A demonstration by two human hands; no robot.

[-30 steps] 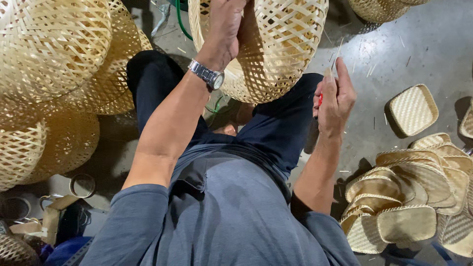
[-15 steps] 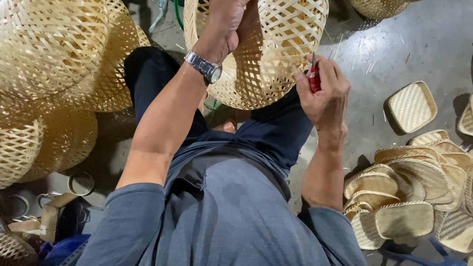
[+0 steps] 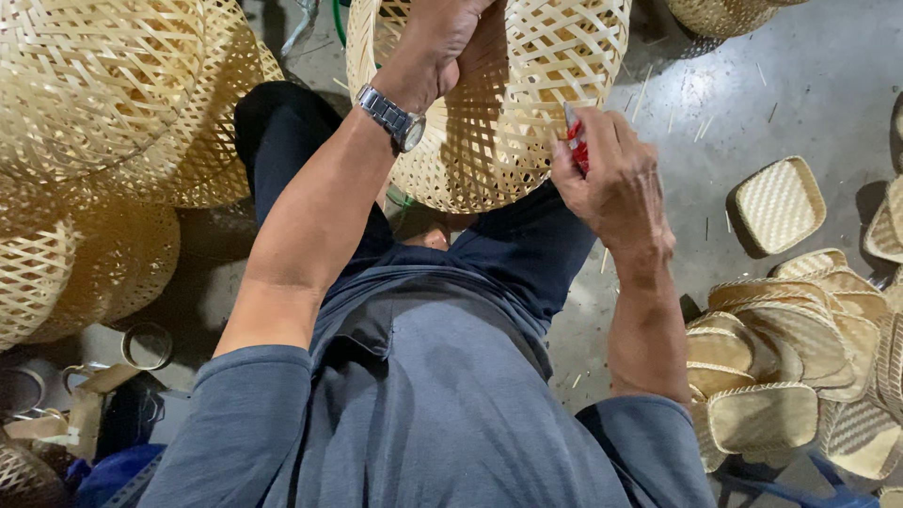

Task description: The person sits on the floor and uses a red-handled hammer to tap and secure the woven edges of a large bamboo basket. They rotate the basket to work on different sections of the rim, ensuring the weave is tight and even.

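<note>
Grey concrete floor below; your left hand (image 3: 442,38) grips the woven basket (image 3: 527,103), right hand (image 3: 611,179) (closed on red-handled cutters (image 3: 576,146)) touches its lower-right wall.

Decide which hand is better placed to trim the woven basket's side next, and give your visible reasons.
Probably the right hand: it holds a small red-handled tool against the basket wall. The left hand grips the basket near its top, steadying it.
</note>
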